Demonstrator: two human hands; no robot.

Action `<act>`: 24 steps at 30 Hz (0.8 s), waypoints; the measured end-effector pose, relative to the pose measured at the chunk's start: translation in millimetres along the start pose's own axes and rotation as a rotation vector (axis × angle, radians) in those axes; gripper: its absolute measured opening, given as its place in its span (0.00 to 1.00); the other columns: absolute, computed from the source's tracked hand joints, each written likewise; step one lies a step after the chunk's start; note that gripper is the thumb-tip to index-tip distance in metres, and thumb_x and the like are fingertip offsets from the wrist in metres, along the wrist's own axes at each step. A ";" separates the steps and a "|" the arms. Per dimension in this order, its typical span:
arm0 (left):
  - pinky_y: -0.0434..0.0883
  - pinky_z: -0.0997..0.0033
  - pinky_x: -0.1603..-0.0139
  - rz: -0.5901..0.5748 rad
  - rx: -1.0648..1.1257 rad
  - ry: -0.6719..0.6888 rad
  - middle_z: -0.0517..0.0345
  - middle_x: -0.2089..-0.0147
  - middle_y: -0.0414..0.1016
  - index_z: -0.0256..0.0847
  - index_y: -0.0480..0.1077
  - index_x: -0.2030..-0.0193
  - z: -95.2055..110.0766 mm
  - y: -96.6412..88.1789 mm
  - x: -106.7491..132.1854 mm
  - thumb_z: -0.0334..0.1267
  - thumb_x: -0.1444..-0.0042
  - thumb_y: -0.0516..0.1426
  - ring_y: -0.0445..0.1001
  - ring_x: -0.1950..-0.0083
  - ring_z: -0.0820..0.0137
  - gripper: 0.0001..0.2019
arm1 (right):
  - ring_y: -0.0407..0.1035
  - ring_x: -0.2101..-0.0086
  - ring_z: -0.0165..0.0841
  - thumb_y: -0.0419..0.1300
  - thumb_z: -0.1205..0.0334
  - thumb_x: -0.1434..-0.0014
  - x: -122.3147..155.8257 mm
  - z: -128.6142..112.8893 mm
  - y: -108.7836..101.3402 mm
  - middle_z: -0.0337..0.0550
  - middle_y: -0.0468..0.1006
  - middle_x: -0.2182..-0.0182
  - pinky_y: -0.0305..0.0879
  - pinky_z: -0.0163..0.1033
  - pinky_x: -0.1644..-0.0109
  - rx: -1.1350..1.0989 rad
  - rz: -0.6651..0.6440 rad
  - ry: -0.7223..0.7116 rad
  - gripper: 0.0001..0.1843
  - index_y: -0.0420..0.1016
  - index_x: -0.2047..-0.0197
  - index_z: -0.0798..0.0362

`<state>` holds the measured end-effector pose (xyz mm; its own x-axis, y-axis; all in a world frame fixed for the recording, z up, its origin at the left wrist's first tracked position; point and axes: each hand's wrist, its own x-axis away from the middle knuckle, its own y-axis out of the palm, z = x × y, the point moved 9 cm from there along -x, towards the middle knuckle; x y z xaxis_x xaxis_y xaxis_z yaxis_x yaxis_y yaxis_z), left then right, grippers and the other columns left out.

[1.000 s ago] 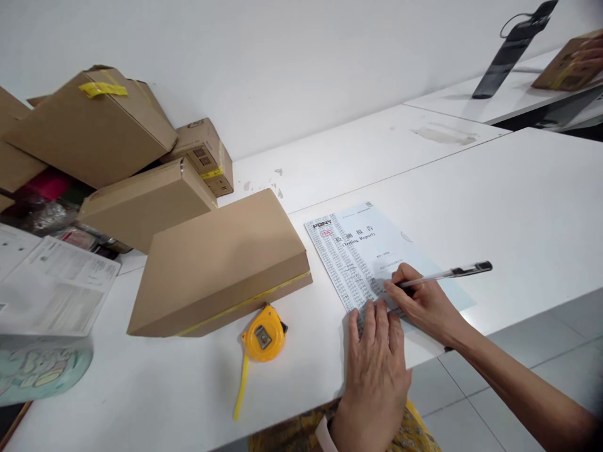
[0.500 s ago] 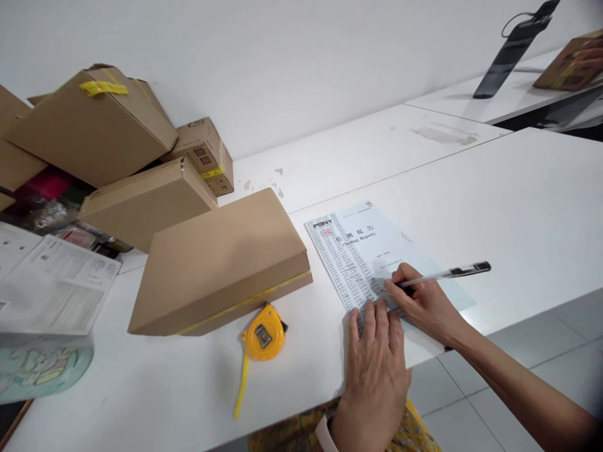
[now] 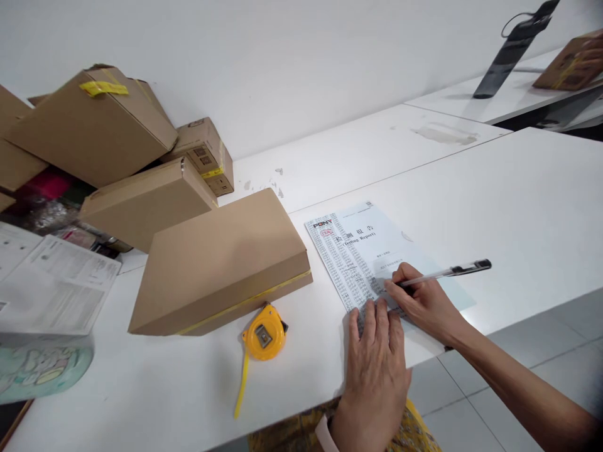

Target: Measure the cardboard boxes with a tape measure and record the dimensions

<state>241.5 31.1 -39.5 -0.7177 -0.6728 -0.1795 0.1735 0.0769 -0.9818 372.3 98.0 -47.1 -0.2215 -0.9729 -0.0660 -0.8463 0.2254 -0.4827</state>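
Note:
A printed testing report (image 3: 348, 251) with a light blue cover lies near the front edge of the white table. My left hand (image 3: 377, 364) rests flat on its lower edge, fingers stretched out. My right hand (image 3: 424, 304) pinches a pen (image 3: 443, 274) with a clear barrel and black end, its tip side low over the report. The pen's point is hidden behind my fingers. To the left of my left hand, a yellow tape measure (image 3: 264, 333) lies on the table with a short strip of tape pulled out.
A closed cardboard box (image 3: 226, 263) stands left of the report, with more cardboard boxes (image 3: 94, 125) stacked behind it. Printed sheets (image 3: 61, 282) and a pale green item (image 3: 42, 367) lie far left. A dark bottle (image 3: 509, 56) and a person's hand (image 3: 586, 59) on a box show at the far right.
Almost nothing differs. The pen's rear end has shifted very slightly in my right hand, while my left hand and the report stay in place.

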 end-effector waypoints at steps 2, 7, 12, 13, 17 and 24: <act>0.65 0.47 0.27 0.003 -0.001 -0.002 0.41 0.25 0.60 0.30 0.58 0.27 -0.5 -1.7 -0.3 0.49 0.34 0.59 0.57 0.24 0.52 0.35 | 0.52 0.77 0.30 0.59 0.50 0.35 -0.1 -0.5 -1.1 0.33 0.58 0.79 0.51 0.38 0.75 0.006 0.010 0.000 0.18 0.60 0.73 0.47; 0.65 0.47 0.27 0.006 -0.005 0.007 0.40 0.25 0.61 0.29 0.58 0.27 0.3 -3.1 0.8 0.50 0.34 0.59 0.58 0.25 0.52 0.35 | 0.52 0.77 0.30 0.59 0.50 0.35 -0.1 -0.3 -2.3 0.33 0.58 0.79 0.52 0.38 0.75 0.016 0.015 -0.008 0.18 0.60 0.73 0.47; 0.65 0.48 0.27 -0.002 0.004 0.004 0.41 0.25 0.61 0.29 0.58 0.27 0.7 -1.9 1.3 0.49 0.34 0.60 0.58 0.25 0.53 0.36 | 0.51 0.78 0.30 0.58 0.53 0.34 -0.5 2.0 0.3 0.33 0.58 0.79 0.51 0.38 0.75 0.021 -0.006 -0.011 0.17 0.61 0.73 0.47; 0.65 0.48 0.27 -0.004 0.005 0.004 0.41 0.25 0.61 0.29 0.58 0.27 0.7 -1.7 1.1 0.49 0.35 0.60 0.58 0.25 0.53 0.36 | 0.51 0.78 0.30 0.58 0.53 0.34 -0.5 2.0 0.7 0.32 0.58 0.79 0.50 0.38 0.75 0.019 -0.009 -0.011 0.16 0.61 0.73 0.47; 0.65 0.47 0.27 -0.002 0.003 0.003 0.41 0.25 0.61 0.29 0.58 0.27 0.1 -1.9 0.3 0.49 0.34 0.59 0.58 0.25 0.52 0.36 | 0.51 0.78 0.30 0.58 0.54 0.34 -0.3 0.3 0.3 0.32 0.57 0.80 0.50 0.38 0.74 0.023 -0.006 -0.003 0.16 0.60 0.73 0.47; 0.64 0.47 0.27 -0.007 -0.003 0.009 0.40 0.24 0.60 0.29 0.57 0.27 0.0 -3.0 0.6 0.49 0.33 0.58 0.57 0.24 0.52 0.35 | 0.52 0.77 0.30 0.57 0.55 0.34 0.1 -0.4 -0.9 0.33 0.59 0.79 0.51 0.39 0.74 0.033 0.001 0.011 0.15 0.60 0.72 0.47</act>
<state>240.6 30.5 -36.7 -0.7251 -0.6665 -0.1732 0.1662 0.0747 -0.9833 372.8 97.7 -46.3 -0.2280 -0.9720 -0.0570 -0.8295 0.2245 -0.5115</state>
